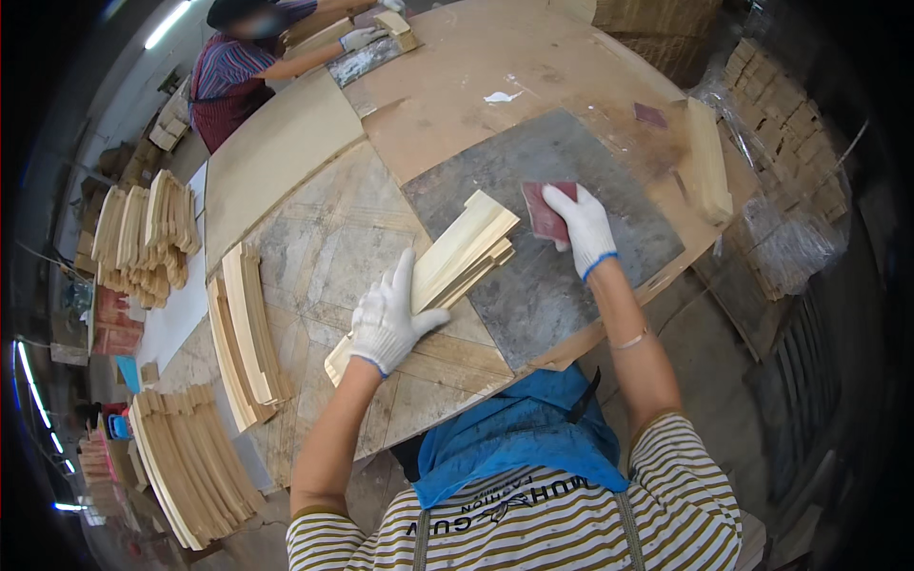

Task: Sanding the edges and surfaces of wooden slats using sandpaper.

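Observation:
My left hand [388, 319], in a white knit glove, lies across a small stack of pale wooden slats [462, 249] on the table. Its thumb and index finger are spread to either side of the stack, and the other fingers curl over the left edge. The slats run slantwise, with their far ends on a dark sheet [533, 305]. Just beyond those ends, apart from the wood, my gloved right hand [584, 226] is closed on a dark red piece of sandpaper [548, 211], thumb on top and fingers beneath.
Curved wooden pieces [249, 333] lie left of my left hand. More stacks [186, 457] stand further left. A wood block [706, 162] and another sandpaper piece [650, 115] lie at the far right. Across the table a co-worker [238, 76] handles wood. Wrapped wood [790, 143] stands beyond the right edge.

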